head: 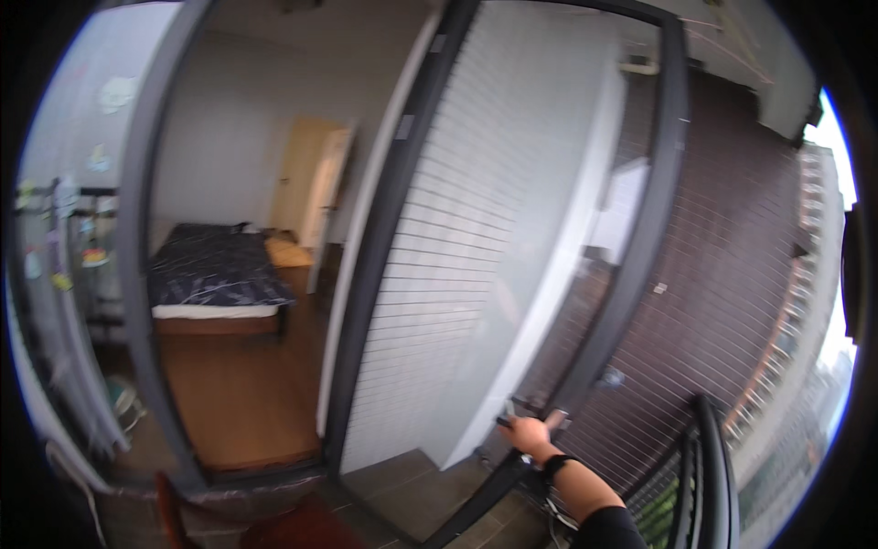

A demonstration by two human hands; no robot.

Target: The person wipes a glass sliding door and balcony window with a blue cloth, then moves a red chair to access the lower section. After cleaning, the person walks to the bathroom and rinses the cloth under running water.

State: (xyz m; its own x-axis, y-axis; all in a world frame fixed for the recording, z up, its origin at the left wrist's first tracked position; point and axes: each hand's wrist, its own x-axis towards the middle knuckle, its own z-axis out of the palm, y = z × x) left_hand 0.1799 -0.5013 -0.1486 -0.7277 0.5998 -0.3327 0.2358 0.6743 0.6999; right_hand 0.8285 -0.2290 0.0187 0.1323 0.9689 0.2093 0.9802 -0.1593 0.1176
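Observation:
My right hand [530,434] is wrapped around a dark door handle [506,418] at the free edge of an open glass door. That arm has a black sleeve and a black wristband [555,468]. The glass door [473,288] has a dark metal frame [645,226] and stands swung out to the right of the doorway. Pale tiles and a brown tiled wall show through or in its pane; I cannot tell which parts are reflections. My left hand is out of view.
Left of the door, the doorway opens to a room with wooden flooring [240,405] and a bed with a dark cover [216,264]. A reddish-brown chair [302,525] stands at the bottom. A dark railing [713,466] runs at right beside a brown tiled wall [713,226].

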